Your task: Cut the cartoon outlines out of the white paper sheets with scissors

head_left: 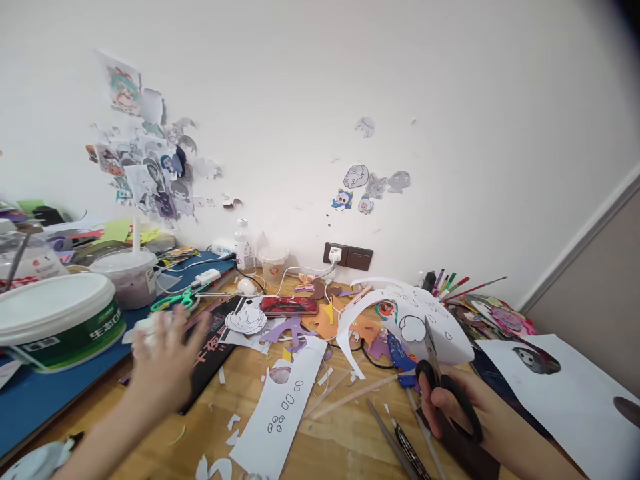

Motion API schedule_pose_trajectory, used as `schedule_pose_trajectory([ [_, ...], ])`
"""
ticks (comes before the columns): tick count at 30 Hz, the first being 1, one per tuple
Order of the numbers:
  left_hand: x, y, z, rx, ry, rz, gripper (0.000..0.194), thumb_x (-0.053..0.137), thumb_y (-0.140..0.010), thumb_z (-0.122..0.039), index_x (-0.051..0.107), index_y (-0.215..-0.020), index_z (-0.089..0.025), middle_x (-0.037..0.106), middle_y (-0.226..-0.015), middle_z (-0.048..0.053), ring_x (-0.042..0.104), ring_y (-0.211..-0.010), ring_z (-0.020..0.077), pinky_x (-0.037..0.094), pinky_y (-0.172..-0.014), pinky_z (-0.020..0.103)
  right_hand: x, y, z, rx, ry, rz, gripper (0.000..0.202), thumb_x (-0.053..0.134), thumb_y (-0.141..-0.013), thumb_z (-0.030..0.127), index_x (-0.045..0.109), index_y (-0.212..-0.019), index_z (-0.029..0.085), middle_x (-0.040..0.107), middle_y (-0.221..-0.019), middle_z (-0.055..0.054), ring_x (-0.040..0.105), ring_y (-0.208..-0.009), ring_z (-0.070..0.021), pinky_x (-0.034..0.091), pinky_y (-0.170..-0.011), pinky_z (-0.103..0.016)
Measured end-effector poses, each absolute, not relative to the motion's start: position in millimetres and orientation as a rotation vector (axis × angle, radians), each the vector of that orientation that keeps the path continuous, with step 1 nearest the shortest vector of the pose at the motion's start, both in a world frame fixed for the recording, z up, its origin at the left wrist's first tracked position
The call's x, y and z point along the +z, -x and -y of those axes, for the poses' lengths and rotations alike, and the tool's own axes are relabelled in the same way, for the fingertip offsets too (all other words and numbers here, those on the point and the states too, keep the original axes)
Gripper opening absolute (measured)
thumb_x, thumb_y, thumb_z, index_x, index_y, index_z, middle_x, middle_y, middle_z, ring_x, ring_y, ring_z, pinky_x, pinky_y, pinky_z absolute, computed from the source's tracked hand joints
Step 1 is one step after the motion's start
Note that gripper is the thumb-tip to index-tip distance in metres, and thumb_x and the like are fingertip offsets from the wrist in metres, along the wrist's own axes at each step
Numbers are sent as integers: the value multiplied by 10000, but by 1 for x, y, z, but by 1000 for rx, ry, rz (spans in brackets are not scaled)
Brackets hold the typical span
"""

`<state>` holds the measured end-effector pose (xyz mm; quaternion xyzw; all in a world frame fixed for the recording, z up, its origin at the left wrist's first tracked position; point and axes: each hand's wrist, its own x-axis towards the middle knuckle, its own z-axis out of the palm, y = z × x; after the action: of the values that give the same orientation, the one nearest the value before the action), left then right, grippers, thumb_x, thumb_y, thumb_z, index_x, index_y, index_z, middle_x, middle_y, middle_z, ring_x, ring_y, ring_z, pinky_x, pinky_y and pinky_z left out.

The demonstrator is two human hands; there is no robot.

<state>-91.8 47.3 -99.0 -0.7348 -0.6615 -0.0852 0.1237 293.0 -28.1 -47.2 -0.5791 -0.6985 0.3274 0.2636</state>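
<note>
fingers of left hand (167,367): spread, gripping nothing visible. right hand (493,413): fingers through loops of black-handled scissors (440,381), blades overlapping a curved white sheet (415,310) right of centre; contact unclear. progress, judged: part done. curved sheet's edge seems trimmed, round cut-out (245,320) lies loose; outlines on curved sheet and paper strip (277,417) look uncut. containers: green tub (70,337), contents hidden; straw cup (133,283), purplish contents; small clear cup (273,265), something pale inside.

Soft, even light brightens the wall (270,80) — the left hand (163,367) slightly blurred, upper-right corner dark, edges stretched
</note>
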Motion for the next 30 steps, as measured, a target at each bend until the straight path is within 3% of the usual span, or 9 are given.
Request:
schedule_pose_trajectory([
  [2, -102, 62, -30, -152, 2370, 1780, 906, 436, -499, 79, 383, -1349, -227, 255, -1476, 134, 83, -1350, 358, 119, -1058, 553, -46, -289, 27, 1007, 1518, 1904, 518, 401, -807, 666, 543, -733, 173, 622, -591, -41, 542, -577, -189, 416, -587, -291],
  [3, -100, 45, -20, -67, 2630, 1673, 973, 451, -479, 70, 308, -1387, -249, 162, -1499, 139, 44, -1350, 354, 137, -1054, 561, -46, -287, 27, 1039, 1499, 1901, 517, 400, -807, 666, 538, -737, 172, 615, -593, -36, 533, -579, -183, 413, -583, -285],
  [5, -90, 11, -2, -70, 3026, 1502, 921, 472, -585, -9, 191, -1426, -256, 37, -1514, 114, -16, -1356, 333, 233, -1038, 541, -45, -282, 28, 1052, 1477, 1896, 497, 416, -813, 648, 524, -704, 175, 604, -594, -29, 518, -582, -174, 402, -570, -273],
  [6, -82, -3, 5, -139, 3146, 1446, 839, 477, -653, -58, 207, -1424, -247, 30, -1516, 105, -14, -1362, 323, 247, -1038, 532, -45, -279, 28, 1055, 1476, 1898, 478, 425, -823, 627, 519, -693, 176, 602, -592, -25, 507, -576, -168, 391, -559, -267],
  [10, -54, -46, 15, -616, 3531, 1418, 608, 492, -826, -307, 277, -1390, -236, 288, -1462, 103, 275, -1325, 266, 295, -1053, 447, -50, -267, 31, 1072, 1456, 1862, 377, 469, -870, 494, 517, -676, 174, 584, -613, -4, 479, -575, -145, 364, -554, -248],
  [13, -53, -73, 11, -1154, 3633, 1410, 430, 480, -859, -368, 392, -1267, -268, 462, -1313, 73, 418, -1213, 214, 349, -1011, 395, -54, -262, 32, 1161, 1320, 1739, 316, 512, -858, 459, 504, -716, 176, 546, -600, 24, 474, -561, -135, 351, -532, -236],
  [19, -59, -113, -3, -2201, 3286, 1538, 247, 507, -844, -376, 415, -1002, -209, 536, -926, 31, 549, -892, 173, 436, -808, 318, -52, -261, 34, 1155, 1313, 1677, 312, 516, -857, 450, 497, -709, 177, 526, -563, 38, 422, -532, -118, 316, -524, -233],
  [22, -52, -118, -11, -2319, 3172, 1518, 169, 414, -890, -372, 434, -889, -204, 485, -784, -14, 524, -780, 145, 422, -757, 277, -51, -260, 34, 1164, 1310, 1674, 336, 527, -845, 469, 495, -684, 177, 551, -555, 28, 424, -523, -116, 311, -524, -235],
  [30, -52, -119, -21, -2320, 3132, 1321, 283, 359, -924, -330, 439, -693, -189, 449, -638, -38, 461, -633, 121, 369, -615, 232, -52, -262, 35, 1258, 1270, 1697, 372, 545, -812, 533, 508, -730, 172, 562, -614, 15, 463, -555, -121, 327, -528, -230],
])
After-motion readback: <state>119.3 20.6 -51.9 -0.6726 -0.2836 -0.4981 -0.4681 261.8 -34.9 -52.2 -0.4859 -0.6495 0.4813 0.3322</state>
